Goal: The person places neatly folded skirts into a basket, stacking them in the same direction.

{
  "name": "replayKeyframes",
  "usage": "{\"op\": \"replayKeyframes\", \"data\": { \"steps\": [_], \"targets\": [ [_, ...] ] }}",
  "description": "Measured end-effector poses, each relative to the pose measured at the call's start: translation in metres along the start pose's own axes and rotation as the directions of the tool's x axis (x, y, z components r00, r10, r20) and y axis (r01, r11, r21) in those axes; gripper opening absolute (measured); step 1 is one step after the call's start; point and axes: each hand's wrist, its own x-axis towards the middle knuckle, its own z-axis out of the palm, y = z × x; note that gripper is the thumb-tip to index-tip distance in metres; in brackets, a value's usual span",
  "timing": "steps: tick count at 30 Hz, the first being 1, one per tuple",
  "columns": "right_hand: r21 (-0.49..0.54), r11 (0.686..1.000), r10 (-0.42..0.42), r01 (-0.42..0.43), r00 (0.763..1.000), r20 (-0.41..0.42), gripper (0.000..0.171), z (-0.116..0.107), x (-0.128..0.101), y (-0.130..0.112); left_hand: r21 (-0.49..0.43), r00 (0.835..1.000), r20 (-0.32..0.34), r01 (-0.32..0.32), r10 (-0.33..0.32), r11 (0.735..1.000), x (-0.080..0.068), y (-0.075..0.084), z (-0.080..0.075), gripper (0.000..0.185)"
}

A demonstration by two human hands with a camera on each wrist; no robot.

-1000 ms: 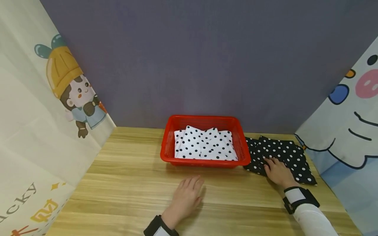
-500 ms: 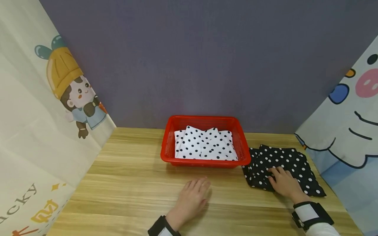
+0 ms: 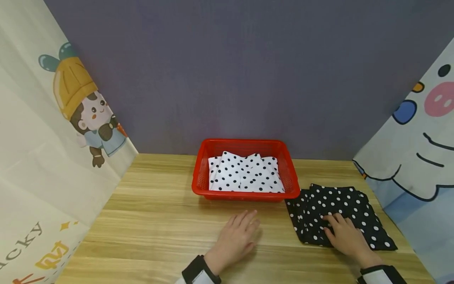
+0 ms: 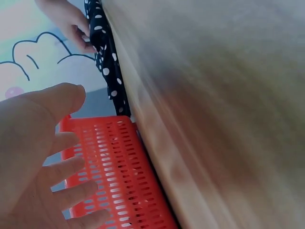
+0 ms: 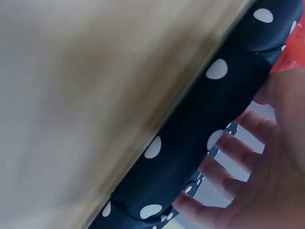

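Note:
A folded black cloth with white dots point(image 3: 337, 203) lies in layers on the table at the right. My right hand point(image 3: 349, 238) rests on its near part, fingertips touching the top; in the right wrist view the fingers point(image 5: 221, 174) reach over its thick rounded edge. A red plastic basket point(image 3: 246, 195) stands at the back, holding white cloths with black dots point(image 3: 244, 173). Just in front of it, my left hand point(image 3: 235, 238) is held low over the table with fingers extended and nothing in it. The left wrist view shows the basket's slotted wall beyond those fingers.
The wooden table point(image 3: 149, 221) runs back to a grey partition point(image 3: 227, 79). Printed fabric sheets point(image 3: 418, 157) close off both sides, the right one close beside the black cloth.
My right hand has drawn the black cloth toward me and slightly right along the table, away from the partition. My left hand has shifted a little right. The basket stays put.

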Motion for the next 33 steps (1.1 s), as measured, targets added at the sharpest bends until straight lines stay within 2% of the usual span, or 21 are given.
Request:
{"op": "replayKeyframes", "data": {
  "steps": [11, 16, 22, 27, 33],
  "targets": [
    [-0.015, 1.0, -0.002, 0.002, 1.0, 0.009, 0.028, -0.001, -0.024, -0.016, 0.014, 0.994, 0.016, -0.107, 0.107, 0.994, 0.024, 0.008, -0.01, 0.072],
    [-0.013, 1.0, 0.003, -0.003, 0.999, 0.034, 0.029, -0.002, -0.03, -0.023, 0.009, 0.988, 0.074, -0.134, 0.133, 0.991, 0.036, 0.015, -0.009, 0.078],
    [-0.017, 1.0, -0.009, 0.01, 0.999, 0.043, 0.029, -0.002, -0.036, -0.03, 0.007, 0.975, 0.139, -0.173, 0.171, 0.985, 0.046, 0.026, -0.001, 0.077],
    [-0.022, 0.999, -0.029, 0.03, 0.999, 0.04, 0.029, -0.002, -0.04, -0.037, 0.027, 0.956, 0.218, -0.21, 0.199, 0.977, 0.054, 0.037, 0.003, 0.075],
    [-0.016, 0.999, -0.039, 0.04, 0.997, 0.07, 0.03, -0.005, -0.043, -0.049, 0.032, 0.936, 0.246, -0.268, 0.252, 0.963, 0.06, 0.047, 0.006, 0.072]
  ]
}}
